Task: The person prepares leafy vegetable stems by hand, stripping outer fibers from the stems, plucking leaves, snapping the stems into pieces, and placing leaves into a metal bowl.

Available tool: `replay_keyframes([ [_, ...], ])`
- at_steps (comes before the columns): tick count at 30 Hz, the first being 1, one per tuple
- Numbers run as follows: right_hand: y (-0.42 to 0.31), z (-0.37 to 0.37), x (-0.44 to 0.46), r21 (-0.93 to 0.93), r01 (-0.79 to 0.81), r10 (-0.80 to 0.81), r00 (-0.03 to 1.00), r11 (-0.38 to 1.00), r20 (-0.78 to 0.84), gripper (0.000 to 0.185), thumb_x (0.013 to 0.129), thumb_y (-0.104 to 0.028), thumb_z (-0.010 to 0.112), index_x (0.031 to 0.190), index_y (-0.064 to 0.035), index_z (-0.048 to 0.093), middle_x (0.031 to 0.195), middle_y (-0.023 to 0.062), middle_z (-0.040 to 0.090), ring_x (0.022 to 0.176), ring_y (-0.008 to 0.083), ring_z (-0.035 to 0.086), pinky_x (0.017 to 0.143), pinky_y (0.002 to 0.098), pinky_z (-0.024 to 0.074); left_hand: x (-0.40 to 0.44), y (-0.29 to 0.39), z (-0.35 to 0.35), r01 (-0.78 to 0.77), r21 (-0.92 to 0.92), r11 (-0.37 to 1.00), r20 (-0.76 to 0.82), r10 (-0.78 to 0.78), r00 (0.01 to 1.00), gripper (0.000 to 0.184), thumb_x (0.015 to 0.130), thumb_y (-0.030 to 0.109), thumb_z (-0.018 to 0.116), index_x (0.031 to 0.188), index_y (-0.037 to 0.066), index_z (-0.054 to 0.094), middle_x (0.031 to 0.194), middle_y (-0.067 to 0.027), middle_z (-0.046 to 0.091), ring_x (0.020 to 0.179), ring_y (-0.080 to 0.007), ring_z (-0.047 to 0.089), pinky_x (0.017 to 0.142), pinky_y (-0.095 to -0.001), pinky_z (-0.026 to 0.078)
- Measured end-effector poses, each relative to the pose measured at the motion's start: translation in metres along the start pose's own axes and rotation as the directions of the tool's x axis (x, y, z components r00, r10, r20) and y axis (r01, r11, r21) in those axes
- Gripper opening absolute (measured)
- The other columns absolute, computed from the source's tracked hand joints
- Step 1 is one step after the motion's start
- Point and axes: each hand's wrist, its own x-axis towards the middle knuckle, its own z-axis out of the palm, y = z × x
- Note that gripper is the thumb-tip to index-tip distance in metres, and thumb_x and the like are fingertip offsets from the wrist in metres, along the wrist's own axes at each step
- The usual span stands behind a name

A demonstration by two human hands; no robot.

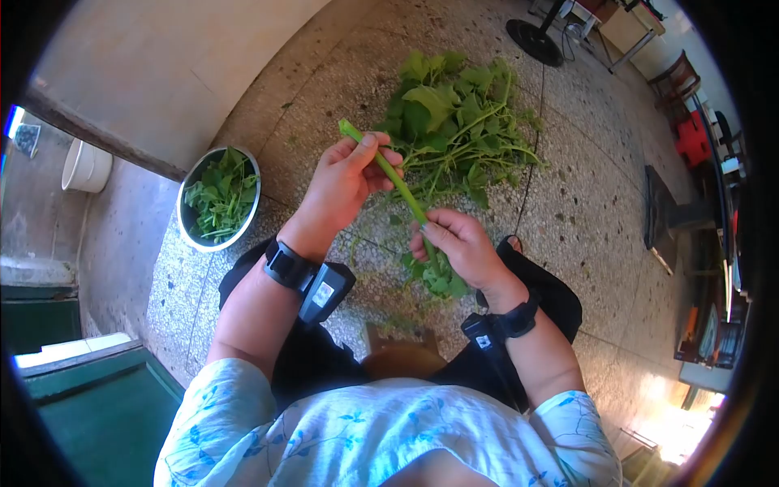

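Note:
A long green leafy stem (404, 193) runs slantwise between my two hands, its cut end pointing up and left. My left hand (350, 174) pinches it near that upper end, thumb on top. Lower down, my right hand (458, 243) has its fingers closed around the same stem. Leaves (442, 280) hang below my right hand, seemingly from the stem's lower end. Just beyond both hands a large heap of leafy green vines (454, 122) lies on the floor.
On the left stands a metal bowl (187, 230) with picked greens (223, 197) in it. Scraps dot the speckled floor (308, 105). A white bucket (87, 166) is at far left, a black round stand base (535, 42) at the back, a wooden chair (676, 79) at right.

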Motion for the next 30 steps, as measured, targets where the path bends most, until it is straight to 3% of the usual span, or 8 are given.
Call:
replay_keyframes([
  [17, -0.011, 0.018, -0.004, -0.125, 0.162, -0.181, 0.971, 0.979, -0.159, 0.016, 0.083, -0.013, 0.041, 0.08, -0.0003, 0.051, 0.059, 0.0, 0.047, 0.053, 0.005, 0.042, 0.048, 0.0201, 0.0357, 0.002, -0.006, 0.006, 0.028, -0.102, 0.994, -0.097, -0.038, 0.995, 0.025, 0.09, 0.024, 0.04, 0.1, 0.003, 0.048, 0.079, -0.0046, 0.057, 0.073, -0.0181, 0.056, 0.062, -0.027, 0.044],
  [22, -0.015, 0.018, -0.004, 0.043, 0.199, -0.186, 0.96, 0.979, -0.209, 0.016, 0.083, -0.013, 0.042, 0.075, -0.0014, 0.05, 0.057, -0.0012, 0.044, 0.049, 0.0046, 0.038, 0.045, 0.0192, 0.032, 0.003, -0.004, 0.008, 0.129, -0.151, 0.98, -0.095, -0.144, 0.985, 0.026, 0.09, 0.026, 0.041, 0.095, 0.003, 0.052, 0.081, -0.0058, 0.058, 0.074, -0.0174, 0.056, 0.064, -0.0272, 0.045],
  [24, -0.018, 0.013, -0.003, 0.089, 0.179, -0.156, 0.963, 0.98, -0.219, 0.017, 0.083, -0.013, 0.042, 0.074, -0.002, 0.05, 0.056, -0.0015, 0.043, 0.048, 0.0047, 0.037, 0.044, 0.0192, 0.0309, 0.003, 0.004, 0.005, 0.413, 0.31, 0.856, -0.122, -0.395, 0.911, 0.027, 0.087, 0.028, 0.046, 0.085, 0.002, 0.055, 0.084, -0.0103, 0.059, 0.069, -0.0209, 0.058, 0.059, -0.0293, 0.047],
  [25, -0.02, 0.011, -0.002, 0.137, 0.158, -0.124, 0.966, 0.978, -0.227, 0.017, 0.083, -0.014, 0.042, 0.072, -0.0026, 0.051, 0.055, -0.0017, 0.042, 0.047, 0.0048, 0.036, 0.043, 0.0192, 0.0299, 0.002, 0.005, 0.009, 0.411, 0.31, 0.858, -0.119, -0.393, 0.912, 0.027, 0.087, 0.028, 0.046, 0.085, 0.002, 0.055, 0.084, -0.0103, 0.059, 0.069, -0.0209, 0.058, 0.059, -0.0293, 0.047],
  [27, -0.021, 0.007, -0.001, 0.155, 0.127, -0.084, 0.962, 0.98, -0.26, 0.018, 0.083, -0.015, 0.043, 0.072, -0.0038, 0.051, 0.054, -0.0016, 0.042, 0.045, 0.0053, 0.035, 0.042, 0.0193, 0.0294, -0.001, 0.007, 0.021, 0.225, 0.965, 0.134, -0.216, -0.077, 0.973, 0.024, 0.083, 0.025, 0.052, 0.082, 0.002, 0.056, 0.085, -0.0132, 0.059, 0.074, -0.0259, 0.058, 0.064, -0.0326, 0.046],
  [28, -0.022, 0.006, -0.002, 0.202, 0.106, -0.053, 0.966, 0.974, -0.252, 0.018, 0.083, -0.016, 0.043, 0.071, -0.0041, 0.051, 0.054, -0.0015, 0.043, 0.045, 0.0054, 0.035, 0.041, 0.0192, 0.0294, -0.004, 0.005, 0.022, 0.222, 0.966, 0.134, -0.213, -0.077, 0.974, 0.024, 0.083, 0.025, 0.052, 0.082, 0.002, 0.056, 0.085, -0.0132, 0.059, 0.074, -0.0259, 0.058, 0.064, -0.0326, 0.046],
  [29, -0.023, 0.005, -0.002, 0.249, 0.085, -0.022, 0.97, 0.965, -0.244, 0.019, 0.083, -0.016, 0.043, 0.071, -0.0044, 0.052, 0.054, -0.0014, 0.043, 0.045, 0.0055, 0.035, 0.041, 0.0191, 0.0294, -0.007, 0.002, 0.024, -0.157, 0.976, 0.151, 0.134, 0.154, 0.979, 0.022, 0.085, 0.022, 0.05, 0.089, 0.001, 0.056, 0.089, -0.0141, 0.058, 0.082, -0.0245, 0.056, 0.069, -0.0319, 0.045],
  [30, -0.023, 0.005, -0.002, 0.248, 0.085, -0.022, 0.969, 0.965, -0.246, 0.019, 0.083, -0.016, 0.043, 0.071, -0.0044, 0.052, 0.054, -0.0014, 0.043, 0.045, 0.0055, 0.035, 0.041, 0.0191, 0.0294, -0.011, -0.001, 0.025, -0.509, 0.857, 0.081, 0.448, 0.37, 0.814, 0.022, 0.086, 0.019, 0.048, 0.095, 0.0, 0.055, 0.094, -0.015, 0.057, 0.09, -0.0231, 0.055, 0.075, -0.0312, 0.043],
])
